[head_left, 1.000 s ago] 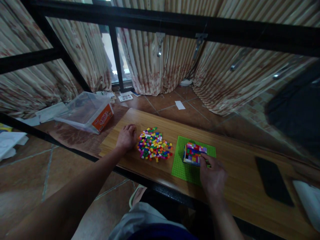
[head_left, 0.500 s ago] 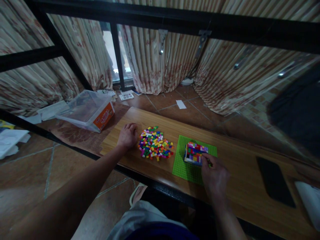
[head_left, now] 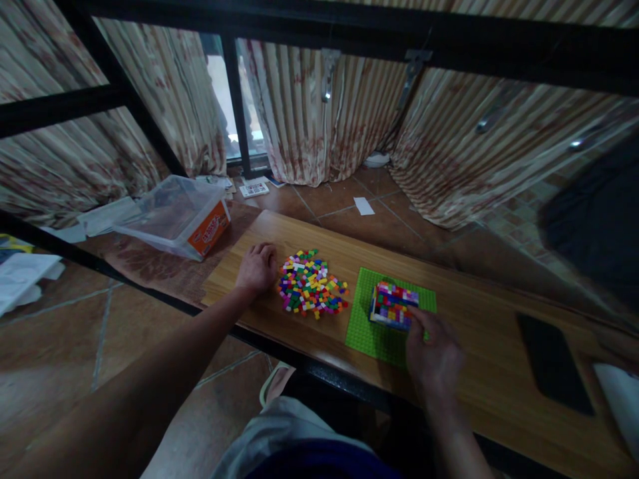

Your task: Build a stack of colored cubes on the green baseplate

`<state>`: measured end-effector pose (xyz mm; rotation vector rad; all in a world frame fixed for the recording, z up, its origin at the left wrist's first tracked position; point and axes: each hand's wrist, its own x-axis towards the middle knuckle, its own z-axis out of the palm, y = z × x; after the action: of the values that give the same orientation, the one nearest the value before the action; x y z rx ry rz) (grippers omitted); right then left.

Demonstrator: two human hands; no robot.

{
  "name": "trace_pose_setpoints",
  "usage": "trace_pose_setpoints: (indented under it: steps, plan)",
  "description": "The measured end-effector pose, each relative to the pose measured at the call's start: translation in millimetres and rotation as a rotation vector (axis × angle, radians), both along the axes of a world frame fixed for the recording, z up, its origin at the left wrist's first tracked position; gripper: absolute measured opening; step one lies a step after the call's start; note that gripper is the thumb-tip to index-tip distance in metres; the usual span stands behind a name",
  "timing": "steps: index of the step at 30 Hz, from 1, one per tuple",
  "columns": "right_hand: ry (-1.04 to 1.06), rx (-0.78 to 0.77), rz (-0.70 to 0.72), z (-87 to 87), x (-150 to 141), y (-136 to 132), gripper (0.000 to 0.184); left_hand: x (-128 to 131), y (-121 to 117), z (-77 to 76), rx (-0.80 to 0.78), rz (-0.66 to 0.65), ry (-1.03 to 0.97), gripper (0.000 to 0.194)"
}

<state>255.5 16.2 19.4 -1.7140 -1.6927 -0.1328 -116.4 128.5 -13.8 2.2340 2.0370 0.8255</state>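
A boxy model of multicoloured toy bricks stands on a green studded baseplate. My right hand is at the model's right side, its index finger stretched out onto the top edge and the other fingers bent, with a gap showing beneath that finger. Left of the baseplate lies a loose pile of small coloured bricks. My left hand rests on the wood at the pile's left edge with its fingers curled in; whatever may be under them is hidden.
The wooden bench carries a dark flat slab and a white object at its right. On the left, a clear plastic bin with an orange label stands beyond the bench end. Black frame bars and striped curtains lie behind.
My right hand has gone from a pinch at the model's edge to a straightened index finger resting on it. The left hand stays put; the view has shifted slightly.
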Motion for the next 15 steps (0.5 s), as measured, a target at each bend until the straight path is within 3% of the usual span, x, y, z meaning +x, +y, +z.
trace_pose_setpoints:
  steps: [15]
  plan:
    - [0.010,0.011,0.006,-14.3,-2,2,0.036,0,0,-0.4,-0.003,-0.003,-0.026,0.029]
